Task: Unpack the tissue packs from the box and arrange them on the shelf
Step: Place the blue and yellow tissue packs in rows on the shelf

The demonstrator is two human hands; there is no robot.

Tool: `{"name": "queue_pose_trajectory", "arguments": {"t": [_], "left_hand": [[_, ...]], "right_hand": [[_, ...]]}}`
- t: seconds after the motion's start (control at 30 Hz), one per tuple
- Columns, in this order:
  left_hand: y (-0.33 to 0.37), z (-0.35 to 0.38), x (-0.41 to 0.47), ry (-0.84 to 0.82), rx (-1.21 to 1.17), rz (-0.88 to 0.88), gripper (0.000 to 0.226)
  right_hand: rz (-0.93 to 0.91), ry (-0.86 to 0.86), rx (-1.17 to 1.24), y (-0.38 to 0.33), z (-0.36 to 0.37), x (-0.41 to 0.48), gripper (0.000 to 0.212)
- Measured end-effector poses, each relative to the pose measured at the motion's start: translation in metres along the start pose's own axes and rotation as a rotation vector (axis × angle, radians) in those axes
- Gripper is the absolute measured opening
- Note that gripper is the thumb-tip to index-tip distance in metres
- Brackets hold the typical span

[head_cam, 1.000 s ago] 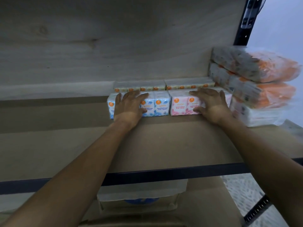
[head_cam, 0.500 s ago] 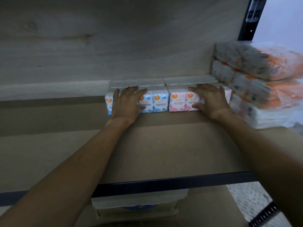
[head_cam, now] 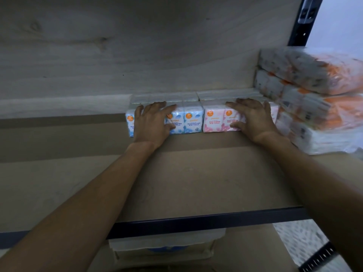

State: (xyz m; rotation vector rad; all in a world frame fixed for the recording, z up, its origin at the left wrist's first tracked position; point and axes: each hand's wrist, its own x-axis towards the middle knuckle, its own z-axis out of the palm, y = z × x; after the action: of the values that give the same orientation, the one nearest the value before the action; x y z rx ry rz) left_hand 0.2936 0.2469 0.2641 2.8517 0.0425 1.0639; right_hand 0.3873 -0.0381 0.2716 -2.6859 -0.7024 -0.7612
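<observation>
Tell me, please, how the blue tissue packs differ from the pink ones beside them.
The blue packs read fragrance free; the pink packs read rose scented. The blue packs stand left, under the left hand; the pink packs stand right, under the right hand, nearer the orange stack. Both share size, orange badges and one row.

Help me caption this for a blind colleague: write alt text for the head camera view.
A person's left hand rests flat on a row of blue-and-white mini tissue packs and the right hand on pink-and-white rose-scented packs, lined up near the back of a brown wooden shelf. Larger orange-and-white plastic-wrapped tissue bundles are stacked to the right.
</observation>
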Motion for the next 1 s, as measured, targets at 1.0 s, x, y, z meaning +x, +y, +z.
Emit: {"name": "queue_pose_trajectory", "arguments": {"t": [1.0], "left_hand": [[0.006,-0.033,-0.002,-0.242,-0.083,-0.06,0.061]], "right_hand": [[0.121,-0.192,-0.015,-0.028,-0.03,-0.008,0.066]]}}
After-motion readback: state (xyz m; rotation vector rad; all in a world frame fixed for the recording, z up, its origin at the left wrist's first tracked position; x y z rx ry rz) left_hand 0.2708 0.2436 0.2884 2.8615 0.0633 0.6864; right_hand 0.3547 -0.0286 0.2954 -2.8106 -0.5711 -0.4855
